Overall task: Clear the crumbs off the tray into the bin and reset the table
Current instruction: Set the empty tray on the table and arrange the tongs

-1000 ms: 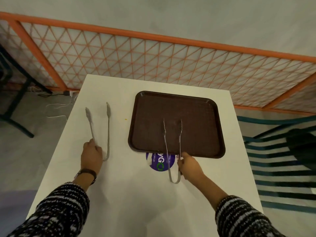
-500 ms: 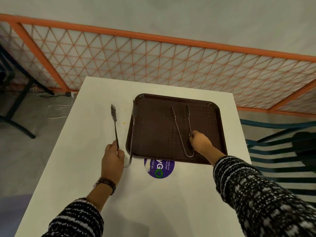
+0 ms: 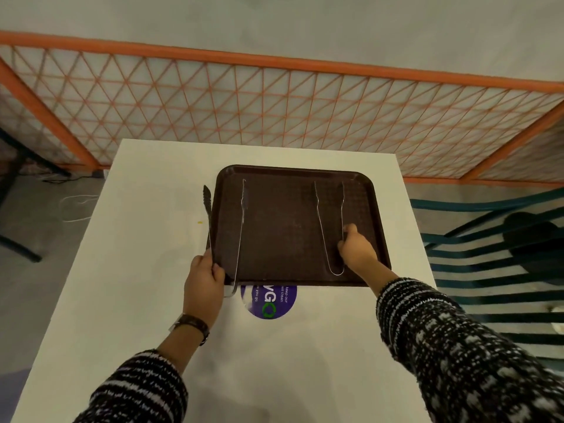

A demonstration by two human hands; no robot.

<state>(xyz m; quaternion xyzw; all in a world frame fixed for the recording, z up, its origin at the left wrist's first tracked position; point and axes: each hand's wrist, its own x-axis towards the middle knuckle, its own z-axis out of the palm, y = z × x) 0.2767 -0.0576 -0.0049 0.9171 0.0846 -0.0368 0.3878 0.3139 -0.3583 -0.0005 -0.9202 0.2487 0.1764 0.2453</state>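
Observation:
A dark brown tray [image 3: 287,239] lies on the white table [image 3: 146,239]. My left hand [image 3: 203,280] grips one arm of a pair of metal tongs [image 3: 241,227] at the tray's left edge; one arm is outside the rim, the other lies over the tray. My right hand [image 3: 355,251] holds a second pair of metal tongs [image 3: 329,227] that lies on the tray's right half, tips pointing away from me. No crumbs can be made out on the tray. A small yellow crumb [image 3: 200,222] sits on the table left of the tray.
A round purple sticker [image 3: 270,300] on the table shows partly from under the tray's near edge. An orange lattice fence [image 3: 274,102] runs behind the table. A teal slatted chair [image 3: 494,254] stands to the right. Dark table legs [image 3: 15,209] and cables are on the floor at left.
Both hands have moved their tongs right and forward: the right pair went from the tray's near edge onto its right half, the left pair from the bare table to the tray's left rim.

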